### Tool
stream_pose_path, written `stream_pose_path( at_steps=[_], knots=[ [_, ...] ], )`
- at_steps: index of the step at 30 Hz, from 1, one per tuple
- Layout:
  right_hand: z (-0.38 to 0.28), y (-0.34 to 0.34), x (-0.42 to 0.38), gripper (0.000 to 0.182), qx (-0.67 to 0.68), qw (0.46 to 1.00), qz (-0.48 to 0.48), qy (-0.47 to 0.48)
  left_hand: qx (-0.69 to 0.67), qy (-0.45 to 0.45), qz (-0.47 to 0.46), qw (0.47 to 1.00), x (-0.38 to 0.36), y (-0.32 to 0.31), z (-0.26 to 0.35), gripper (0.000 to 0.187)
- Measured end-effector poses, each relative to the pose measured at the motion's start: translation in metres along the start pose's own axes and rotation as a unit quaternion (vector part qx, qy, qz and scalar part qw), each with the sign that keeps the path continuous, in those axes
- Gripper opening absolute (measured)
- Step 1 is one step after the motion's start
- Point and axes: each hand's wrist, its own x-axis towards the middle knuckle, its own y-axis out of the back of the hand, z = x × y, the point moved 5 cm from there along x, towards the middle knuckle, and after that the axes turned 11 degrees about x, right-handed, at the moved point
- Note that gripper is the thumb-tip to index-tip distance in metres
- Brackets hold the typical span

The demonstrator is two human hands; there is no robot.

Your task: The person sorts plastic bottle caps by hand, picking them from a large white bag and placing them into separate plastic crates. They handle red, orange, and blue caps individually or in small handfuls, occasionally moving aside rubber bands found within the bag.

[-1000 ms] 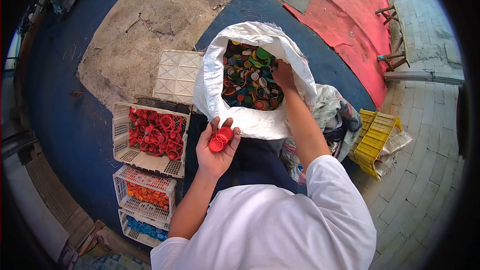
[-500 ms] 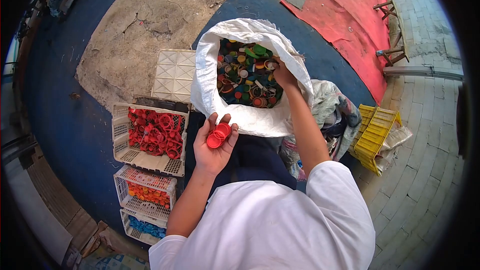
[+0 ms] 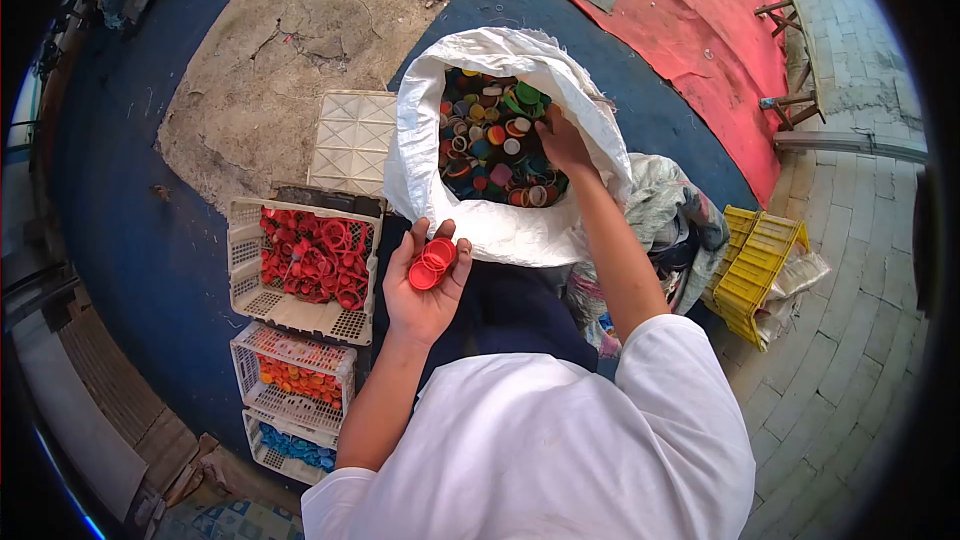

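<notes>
A white woven sack [image 3: 415,130] stands with its mouth rolled back. Inside lie loose plastic bottle caps [image 3: 490,145] in many colours. My right hand [image 3: 565,145] reaches into the sack at its right side, beside some green caps [image 3: 524,98]. Its fingers look parted among the caps, with their tips partly hidden, and I see nothing held. In front of the sack's near rim, my left hand [image 3: 425,305] is turned palm up. Its fingers curl around several red bottle caps [image 3: 432,263], which overlap in a small stack.
To the left, a crate of red caps [image 3: 312,255], a crate of orange caps [image 3: 300,380] and a crate of blue caps [image 3: 295,448] stand in a row. A yellow crate [image 3: 755,270] and a stuffed bag [image 3: 665,205] sit to the right.
My right hand has shifted slightly within the sack, and caps near it have been stirred around. My left hand still holds the red caps. The whole view has moved a little.
</notes>
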Motion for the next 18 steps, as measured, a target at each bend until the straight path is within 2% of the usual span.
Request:
stream_pose_path(
  at_steps=[3,6,9,12,18],
  knots=[
    [-0.006,-0.002,-0.008,0.043,-0.052,0.995,0.039,0.072,0.001,-0.001,0.003,1.0,-0.003,0.0,-0.002,0.031],
    [-0.012,-0.013,-0.014,0.037,-0.057,0.99,-0.015,0.126,0.001,-0.006,0.007,1.0,-0.006,0.001,-0.001,0.031],
    [-0.016,-0.022,-0.017,0.03,-0.184,0.965,0.029,0.183,0.0,-0.01,0.011,1.0,-0.008,0.002,-0.001,0.03],
    [-0.018,-0.028,-0.014,0.027,-0.225,0.961,0.076,0.142,0.005,-0.016,0.012,1.0,-0.011,0.002,-0.001,0.029],
    [-0.02,-0.036,-0.007,0.035,-0.142,0.989,0.021,0.024,0.03,-0.022,0.019,0.999,-0.016,0.003,-0.001,0.03]
  ],
)
